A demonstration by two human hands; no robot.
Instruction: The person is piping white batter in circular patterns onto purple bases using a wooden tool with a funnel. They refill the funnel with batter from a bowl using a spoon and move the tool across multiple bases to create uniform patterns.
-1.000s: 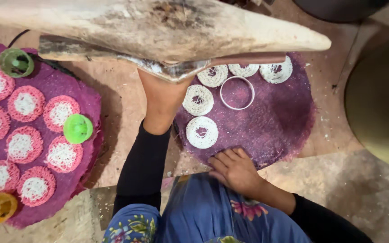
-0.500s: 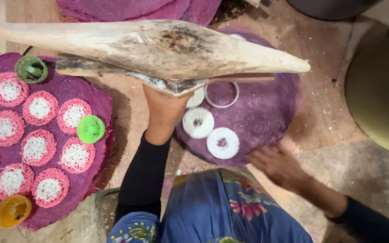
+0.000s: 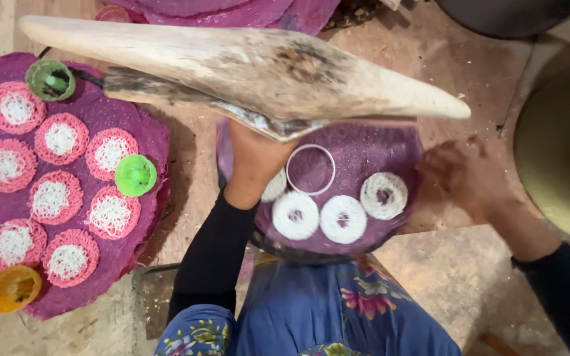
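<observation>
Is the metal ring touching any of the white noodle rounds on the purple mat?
Apart. The head view shows purple mat between the metal ring and the nearest noodle round.

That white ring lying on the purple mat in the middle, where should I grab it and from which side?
Pinch the thin rim of the white ring on its right arc, coming down from above. It lies flat and empty on the purple mat, so its bare centre leaves room for a fingertip inside. The left hand crowds its left edge, the wooden press overhangs the far side, and noodle coils sit just below.
</observation>
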